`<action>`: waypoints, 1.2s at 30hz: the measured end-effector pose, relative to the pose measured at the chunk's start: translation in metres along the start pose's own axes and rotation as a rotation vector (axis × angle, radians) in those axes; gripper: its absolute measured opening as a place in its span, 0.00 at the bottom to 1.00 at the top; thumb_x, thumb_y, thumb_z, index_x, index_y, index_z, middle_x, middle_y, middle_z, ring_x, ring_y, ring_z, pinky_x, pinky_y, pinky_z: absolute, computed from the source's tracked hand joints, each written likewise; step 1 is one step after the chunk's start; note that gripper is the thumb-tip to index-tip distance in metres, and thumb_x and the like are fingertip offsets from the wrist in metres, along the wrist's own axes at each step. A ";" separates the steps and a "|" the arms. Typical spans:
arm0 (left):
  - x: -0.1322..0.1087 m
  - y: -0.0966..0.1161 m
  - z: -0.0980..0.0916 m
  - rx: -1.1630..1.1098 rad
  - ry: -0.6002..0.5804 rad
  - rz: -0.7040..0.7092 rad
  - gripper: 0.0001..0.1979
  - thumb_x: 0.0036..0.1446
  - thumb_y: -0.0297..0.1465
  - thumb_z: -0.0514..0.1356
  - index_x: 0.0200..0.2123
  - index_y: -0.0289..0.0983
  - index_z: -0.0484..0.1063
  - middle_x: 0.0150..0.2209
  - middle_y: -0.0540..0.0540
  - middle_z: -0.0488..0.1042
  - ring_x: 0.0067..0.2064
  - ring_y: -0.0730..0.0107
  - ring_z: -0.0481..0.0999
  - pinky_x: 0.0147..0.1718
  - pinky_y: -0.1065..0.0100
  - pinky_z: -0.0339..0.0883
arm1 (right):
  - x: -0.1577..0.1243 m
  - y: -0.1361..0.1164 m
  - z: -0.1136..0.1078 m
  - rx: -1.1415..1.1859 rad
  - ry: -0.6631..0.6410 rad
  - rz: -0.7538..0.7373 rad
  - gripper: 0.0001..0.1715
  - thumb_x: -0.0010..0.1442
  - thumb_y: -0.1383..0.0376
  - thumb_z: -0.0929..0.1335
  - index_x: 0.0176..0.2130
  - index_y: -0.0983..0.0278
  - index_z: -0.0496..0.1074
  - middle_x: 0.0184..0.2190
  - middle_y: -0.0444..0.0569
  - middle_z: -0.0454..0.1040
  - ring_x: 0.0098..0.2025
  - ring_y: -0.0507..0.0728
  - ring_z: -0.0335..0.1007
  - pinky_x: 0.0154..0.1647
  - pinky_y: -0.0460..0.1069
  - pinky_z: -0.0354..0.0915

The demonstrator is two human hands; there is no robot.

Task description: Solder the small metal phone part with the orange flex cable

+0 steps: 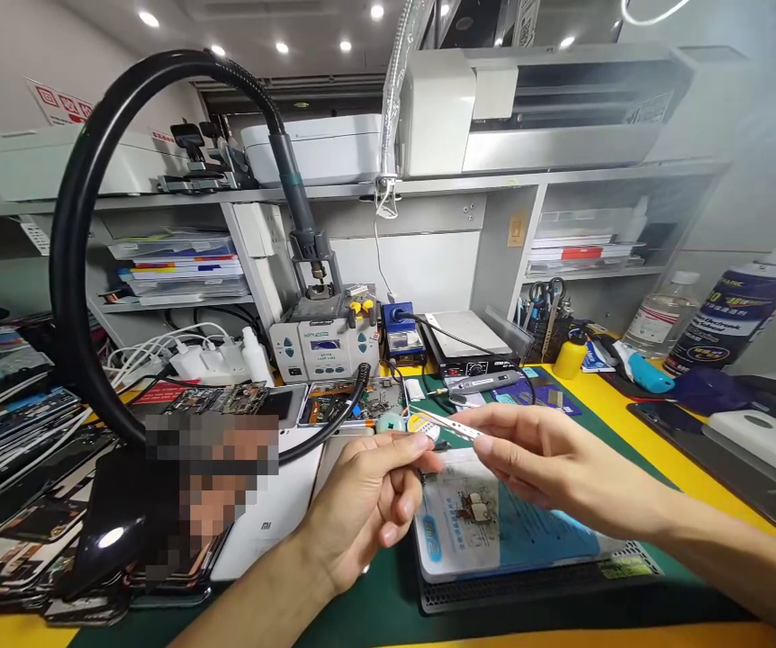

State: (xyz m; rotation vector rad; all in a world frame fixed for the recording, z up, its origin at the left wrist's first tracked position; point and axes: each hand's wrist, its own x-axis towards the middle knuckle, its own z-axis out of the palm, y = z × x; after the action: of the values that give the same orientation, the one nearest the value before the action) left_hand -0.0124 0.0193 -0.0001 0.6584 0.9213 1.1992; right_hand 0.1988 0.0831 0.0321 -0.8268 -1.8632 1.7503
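My left hand [367,499] is raised over the green mat, its thumb and fingertips pinched together on something too small to make out. My right hand [550,463] reaches in from the right and grips metal tweezers [446,423], whose tips point left toward my left fingertips. Just below both hands lies a light blue work pad [529,531] bearing a small circuit board [473,508]. The pad rests on a dark perforated plate [529,580].
A hot-air station [327,346] with a big looping black hose [84,198] stands behind. A white phone [273,517] and a stack of dark phones [16,504] lie at left. Bottles [732,310], a yellow bottle [570,355] and a heating plate [465,342] sit at the back right.
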 end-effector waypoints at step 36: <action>-0.005 -0.011 0.003 -0.058 -0.131 -0.108 0.11 0.62 0.28 0.64 0.44 0.29 0.83 0.29 0.40 0.82 0.14 0.79 0.68 0.10 0.81 0.64 | -0.012 0.047 0.001 -1.158 0.310 -0.653 0.13 0.75 0.68 0.62 0.56 0.59 0.69 0.34 0.45 0.72 0.28 0.55 0.73 0.28 0.48 0.68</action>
State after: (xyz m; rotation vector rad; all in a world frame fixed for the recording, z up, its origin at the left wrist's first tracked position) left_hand -0.0046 0.0116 -0.0066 0.6255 0.8000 1.0699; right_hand 0.2127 0.0745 -0.0134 -0.6367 -2.4444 0.0531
